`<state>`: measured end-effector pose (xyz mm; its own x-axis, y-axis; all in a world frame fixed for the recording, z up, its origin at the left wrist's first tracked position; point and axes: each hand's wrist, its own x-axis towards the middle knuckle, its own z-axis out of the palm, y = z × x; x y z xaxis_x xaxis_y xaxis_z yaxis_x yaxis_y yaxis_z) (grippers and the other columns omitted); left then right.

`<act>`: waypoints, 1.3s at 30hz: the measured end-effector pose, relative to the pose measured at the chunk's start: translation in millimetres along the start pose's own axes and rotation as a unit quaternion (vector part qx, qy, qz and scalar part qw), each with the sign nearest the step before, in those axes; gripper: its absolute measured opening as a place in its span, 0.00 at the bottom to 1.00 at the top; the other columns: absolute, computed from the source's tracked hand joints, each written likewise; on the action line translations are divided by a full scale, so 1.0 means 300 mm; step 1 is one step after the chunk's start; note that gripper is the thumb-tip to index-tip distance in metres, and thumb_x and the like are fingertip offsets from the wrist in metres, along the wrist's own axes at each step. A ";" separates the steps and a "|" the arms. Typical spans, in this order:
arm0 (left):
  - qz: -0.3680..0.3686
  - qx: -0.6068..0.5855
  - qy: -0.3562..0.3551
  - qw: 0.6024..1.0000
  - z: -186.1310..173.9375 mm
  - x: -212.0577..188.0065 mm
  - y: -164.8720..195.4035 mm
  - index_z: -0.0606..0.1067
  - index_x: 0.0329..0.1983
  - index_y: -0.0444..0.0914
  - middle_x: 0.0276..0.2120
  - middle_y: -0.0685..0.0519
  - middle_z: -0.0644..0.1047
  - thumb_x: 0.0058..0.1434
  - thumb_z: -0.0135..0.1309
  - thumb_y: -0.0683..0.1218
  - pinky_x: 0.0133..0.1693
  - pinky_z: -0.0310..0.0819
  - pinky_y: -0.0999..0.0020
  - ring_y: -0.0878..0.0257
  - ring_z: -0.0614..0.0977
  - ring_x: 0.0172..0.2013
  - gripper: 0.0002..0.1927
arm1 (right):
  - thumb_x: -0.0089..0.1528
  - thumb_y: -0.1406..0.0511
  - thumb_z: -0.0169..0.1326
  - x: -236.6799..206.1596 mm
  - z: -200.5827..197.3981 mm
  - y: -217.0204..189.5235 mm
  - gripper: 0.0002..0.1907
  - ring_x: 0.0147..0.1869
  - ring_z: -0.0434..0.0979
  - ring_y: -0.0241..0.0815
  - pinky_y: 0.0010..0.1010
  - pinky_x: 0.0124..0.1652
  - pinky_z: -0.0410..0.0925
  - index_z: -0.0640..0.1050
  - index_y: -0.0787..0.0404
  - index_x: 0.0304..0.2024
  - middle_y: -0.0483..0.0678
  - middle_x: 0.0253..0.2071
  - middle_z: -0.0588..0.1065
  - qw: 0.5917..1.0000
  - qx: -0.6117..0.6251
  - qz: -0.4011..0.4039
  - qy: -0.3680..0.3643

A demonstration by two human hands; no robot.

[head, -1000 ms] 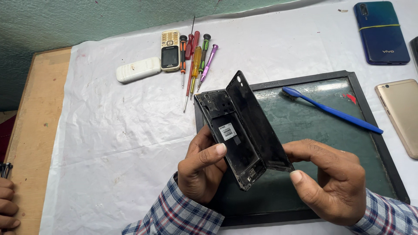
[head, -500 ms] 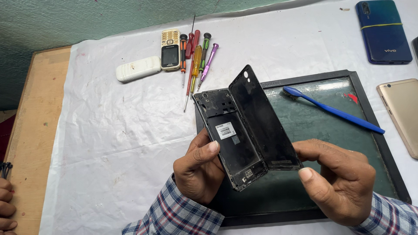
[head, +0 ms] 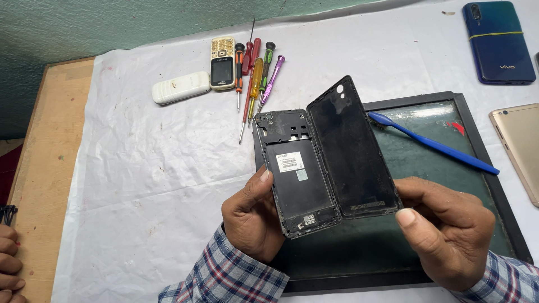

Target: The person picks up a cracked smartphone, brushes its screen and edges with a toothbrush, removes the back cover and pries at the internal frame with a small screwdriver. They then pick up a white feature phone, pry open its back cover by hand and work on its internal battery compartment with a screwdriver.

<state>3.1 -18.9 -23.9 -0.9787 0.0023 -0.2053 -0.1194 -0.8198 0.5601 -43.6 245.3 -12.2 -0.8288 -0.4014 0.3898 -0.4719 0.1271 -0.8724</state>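
Observation:
My left hand (head: 252,219) grips a black smartphone (head: 295,171) by its left edge, its open back facing up with the battery and a white sticker showing. My right hand (head: 446,227) holds the phone's black back cover (head: 351,151) by its lower right corner. The cover lies swung open to the right, its left edge still against the phone's right side. Both are held above a dark green work mat (head: 477,185) with a black frame.
A blue brush (head: 432,143) lies on the mat. Several screwdrivers (head: 255,78), a gold keypad phone (head: 222,63) and a white phone (head: 181,87) lie at the back. A blue phone (head: 498,42) and a gold phone (head: 519,148) sit right. Another person's hand (head: 8,258) is at the left edge.
The back cover has swung from standing nearly on edge to lying open flat toward the right. My right hand has moved right with it; the phone's inside now shows fully.

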 end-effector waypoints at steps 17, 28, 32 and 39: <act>-0.005 -0.013 0.012 1.000 0.030 0.019 0.001 0.67 0.64 0.23 0.50 0.34 0.79 0.70 0.37 0.52 0.50 0.83 0.51 0.47 0.83 0.50 0.31 | 0.65 0.68 0.47 0.017 0.010 0.005 0.19 0.44 0.89 0.48 0.38 0.46 0.82 0.76 0.79 0.52 0.63 0.41 0.83 1.000 -0.012 0.006 -0.008; 0.016 0.045 -0.001 0.999 0.064 0.023 0.011 0.65 0.66 0.29 0.55 0.37 0.77 0.67 0.42 0.45 0.45 0.87 0.56 0.50 0.84 0.50 0.26 | 0.65 0.71 0.43 0.017 0.014 0.011 0.20 0.46 0.87 0.55 0.43 0.49 0.81 0.74 0.81 0.55 0.67 0.43 0.82 0.998 0.042 0.055 0.007; 0.011 0.066 0.008 0.998 0.065 0.027 0.014 0.65 0.65 0.29 0.54 0.37 0.78 0.67 0.46 0.43 0.42 0.87 0.58 0.49 0.84 0.48 0.24 | 0.65 0.71 0.42 0.021 0.013 0.015 0.21 0.45 0.88 0.56 0.44 0.47 0.79 0.74 0.82 0.54 0.68 0.42 0.82 0.997 0.029 0.076 0.011; 0.007 0.089 0.021 0.996 0.070 0.032 0.013 0.66 0.64 0.29 0.53 0.37 0.78 0.67 0.46 0.44 0.39 0.88 0.59 0.49 0.84 0.49 0.23 | 0.65 0.72 0.41 0.016 0.012 0.013 0.21 0.46 0.87 0.59 0.46 0.49 0.80 0.73 0.83 0.55 0.70 0.43 0.81 0.995 0.025 0.090 0.026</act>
<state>-10.2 -10.2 -6.8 -0.9730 -0.0350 -0.2282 -0.1377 -0.7052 0.6955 -48.4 240.4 -14.8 -0.9137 -0.3290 0.2385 -0.2989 0.1468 -0.9429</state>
